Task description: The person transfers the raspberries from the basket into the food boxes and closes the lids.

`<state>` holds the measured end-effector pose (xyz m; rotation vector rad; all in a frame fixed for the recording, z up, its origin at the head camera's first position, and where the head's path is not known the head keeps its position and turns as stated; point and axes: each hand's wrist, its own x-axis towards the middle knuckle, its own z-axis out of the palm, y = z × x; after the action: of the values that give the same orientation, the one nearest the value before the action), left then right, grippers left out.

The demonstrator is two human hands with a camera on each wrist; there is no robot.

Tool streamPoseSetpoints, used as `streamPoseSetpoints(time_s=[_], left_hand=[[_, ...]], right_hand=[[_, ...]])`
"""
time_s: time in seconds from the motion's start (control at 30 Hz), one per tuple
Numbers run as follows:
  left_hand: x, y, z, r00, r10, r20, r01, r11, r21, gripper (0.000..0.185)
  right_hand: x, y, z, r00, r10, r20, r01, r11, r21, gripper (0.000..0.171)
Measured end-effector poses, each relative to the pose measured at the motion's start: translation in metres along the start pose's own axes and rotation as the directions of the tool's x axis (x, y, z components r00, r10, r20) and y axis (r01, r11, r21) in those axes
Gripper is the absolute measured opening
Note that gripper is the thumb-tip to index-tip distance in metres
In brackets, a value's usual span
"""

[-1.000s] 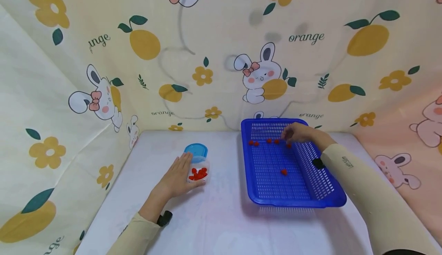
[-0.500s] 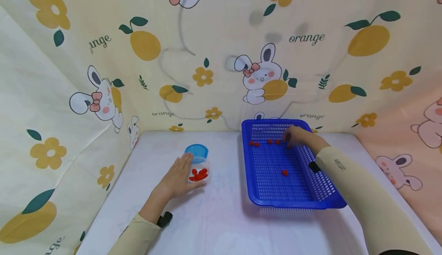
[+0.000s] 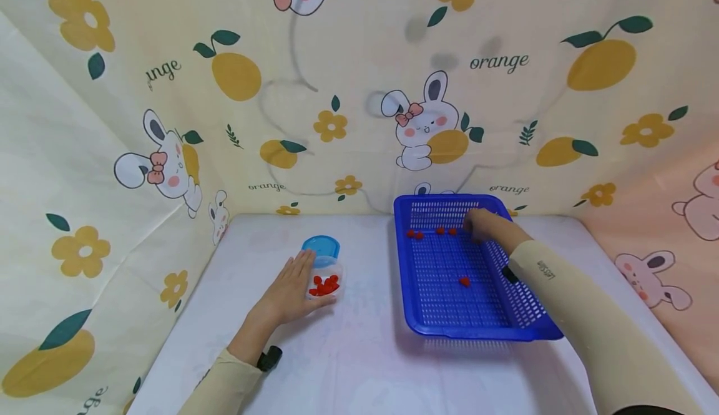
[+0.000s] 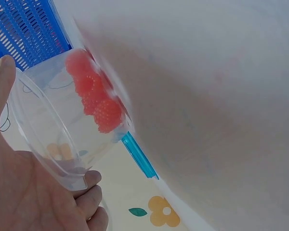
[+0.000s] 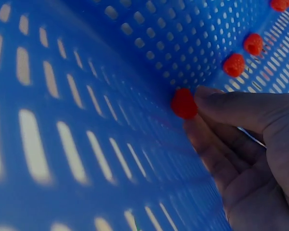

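Note:
My left hand [image 3: 286, 289] rests around a small clear plastic tub [image 4: 50, 89], thumb on the near side and fingers on the far side of its rim. Several red raspberries [image 4: 106, 115] lie at the bottom of the tub. Inside the blue plastic basket [image 3: 412, 302], at its far right corner, my right hand [image 3: 490, 228] pinches one raspberry [image 5: 184, 103] between thumb and fingertips, right by the basket wall. Other raspberries [image 5: 234, 65] lie along the basket's far side, and a single raspberry [image 3: 465, 282] sits nearer its middle.
A round blue lid [image 3: 321, 246] lies just behind the tub on the white table [image 3: 365, 365]. A patterned cloth [image 3: 337, 90] hangs behind and along the sides. The basket's raised walls surround my right hand.
My right hand has reached lower and slightly right into the basket's far right corner, closing on a raspberry there. My left hand stays on the tub.

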<state>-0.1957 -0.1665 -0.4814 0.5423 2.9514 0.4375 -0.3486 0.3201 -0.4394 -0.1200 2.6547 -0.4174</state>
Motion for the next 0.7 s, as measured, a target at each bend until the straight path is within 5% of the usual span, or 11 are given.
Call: streamPoseSetpoints(time_s=[0.4,0.7], left_hand=[[0.0019,-0.0022,0.0026,1.0,0.001,0.006,-0.001,1.0,0.014,0.116],[0.0021,-0.0012,0.0003,1.0,0.004,0.007,-0.004,1.0,0.009,0.116]], right_hand=[[-0.0074,-0.0036,0.0048,0.992,-0.123,-0.007,0.12,0.978,-0.172,0.016],[-0.009,-0.0016,0.0008,0.99,-0.141,0.004,0.139,0.974,-0.178,0.018]])
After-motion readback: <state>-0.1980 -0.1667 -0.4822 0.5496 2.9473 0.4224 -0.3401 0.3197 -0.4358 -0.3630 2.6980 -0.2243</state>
